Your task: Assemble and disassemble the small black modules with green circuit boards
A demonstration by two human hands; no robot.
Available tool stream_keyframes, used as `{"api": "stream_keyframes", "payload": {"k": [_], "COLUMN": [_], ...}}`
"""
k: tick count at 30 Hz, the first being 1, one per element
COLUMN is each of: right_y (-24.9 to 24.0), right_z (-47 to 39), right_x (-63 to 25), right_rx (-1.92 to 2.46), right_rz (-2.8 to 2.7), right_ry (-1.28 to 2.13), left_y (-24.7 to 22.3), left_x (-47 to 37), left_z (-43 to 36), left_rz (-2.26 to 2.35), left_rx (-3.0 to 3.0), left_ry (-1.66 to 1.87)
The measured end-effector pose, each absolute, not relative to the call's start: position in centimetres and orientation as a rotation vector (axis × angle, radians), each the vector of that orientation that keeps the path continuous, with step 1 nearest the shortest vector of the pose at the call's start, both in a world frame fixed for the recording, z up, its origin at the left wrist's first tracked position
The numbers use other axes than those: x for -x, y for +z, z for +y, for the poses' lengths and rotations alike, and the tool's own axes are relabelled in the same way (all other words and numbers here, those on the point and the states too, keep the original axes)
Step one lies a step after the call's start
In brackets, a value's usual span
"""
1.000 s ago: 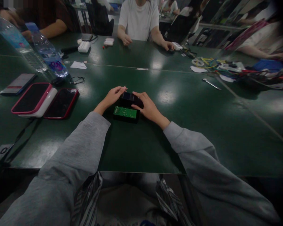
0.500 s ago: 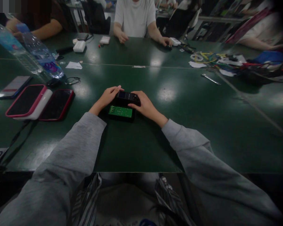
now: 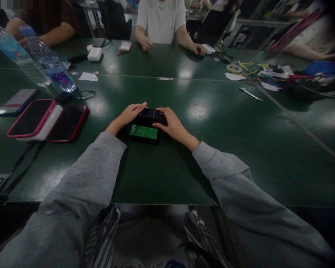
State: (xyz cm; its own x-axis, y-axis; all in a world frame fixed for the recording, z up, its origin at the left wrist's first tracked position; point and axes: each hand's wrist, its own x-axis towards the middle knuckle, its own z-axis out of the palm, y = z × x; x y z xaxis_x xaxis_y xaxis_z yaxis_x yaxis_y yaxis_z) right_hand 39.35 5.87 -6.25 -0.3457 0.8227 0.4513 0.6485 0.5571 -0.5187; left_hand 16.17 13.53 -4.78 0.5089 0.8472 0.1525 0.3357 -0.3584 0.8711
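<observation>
Between my hands is a black device cover (image 3: 150, 115) with a small dark screen and buttons on its upper face. My left hand (image 3: 128, 114) grips its left end, fingers bent over the top edge. Around the right end are the thumb and fingers of my right hand (image 3: 171, 123). Just on the near side, a green circuit board (image 3: 144, 131) lies face up in a shallow black case (image 3: 145, 140) on the table. Whether the cover touches the case behind the board I cannot tell.
On the green table (image 3: 162, 171), phones in red cases (image 3: 67, 123) and water bottles (image 3: 51, 63) are at left. A wrench (image 3: 251, 94) and tangled wires (image 3: 268, 70) lie at right. Across sits a person in a white shirt (image 3: 162, 22).
The whole view has shifted very slightly. Both hands keep their hold on the black cover, which appears a touch more tilted; the circuit board stays in its case.
</observation>
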Motion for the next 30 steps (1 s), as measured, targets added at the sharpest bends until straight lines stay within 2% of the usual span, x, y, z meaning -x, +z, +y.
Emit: {"api": "stream_keyframes", "payload": {"k": [19, 30], "right_y": [-6.25, -5.97], "right_z": [5.79, 5.91], "right_x": [-39.28, -39.44], "right_rx": [1.18, 1.167], "right_rz": [-2.105, -1.95], "right_ry": [0.255, 0.524], "left_y": [-4.83, -4.65], "left_x": [-16.02, -16.15], "left_z": [13.46, 13.15], "left_rz": [0.972, 0.957], "left_rx": [-1.905, -1.864], "left_ry": [0.778, 0.814]}}
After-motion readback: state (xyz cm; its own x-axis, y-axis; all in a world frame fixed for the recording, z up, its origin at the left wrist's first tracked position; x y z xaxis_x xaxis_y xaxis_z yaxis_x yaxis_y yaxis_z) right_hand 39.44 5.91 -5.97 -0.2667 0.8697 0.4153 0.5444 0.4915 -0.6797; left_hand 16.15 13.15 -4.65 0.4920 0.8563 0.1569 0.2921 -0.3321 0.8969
